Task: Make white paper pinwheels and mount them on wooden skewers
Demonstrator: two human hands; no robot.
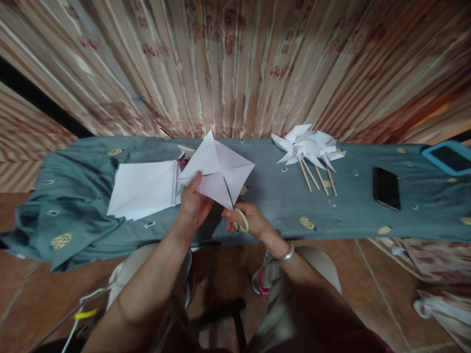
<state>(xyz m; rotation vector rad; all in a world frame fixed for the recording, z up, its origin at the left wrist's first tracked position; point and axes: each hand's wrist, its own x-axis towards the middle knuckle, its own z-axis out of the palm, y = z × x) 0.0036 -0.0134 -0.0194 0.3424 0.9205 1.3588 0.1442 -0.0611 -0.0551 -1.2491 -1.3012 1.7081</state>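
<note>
My left hand (195,200) pinches a square sheet of white paper (235,164) near its left side, thumb on top. The sheet is turned like a diamond, with crease lines meeting near its middle and a slit on the left side. In my right hand (250,218) is a pair of scissors (242,220) with light green handles. Their blades reach into the paper from its lower corner toward the centre. A stack of white paper squares (142,189) lies to the left of my left hand.
Several white paper pinwheels (305,147) on wooden sticks lie at the right. Beyond them are a black phone (386,188) and a blue-framed device (449,158). A small box (185,155) sits partly behind the paper. A curtain (228,68) hangs along the cloth-covered table's (272,215) back edge.
</note>
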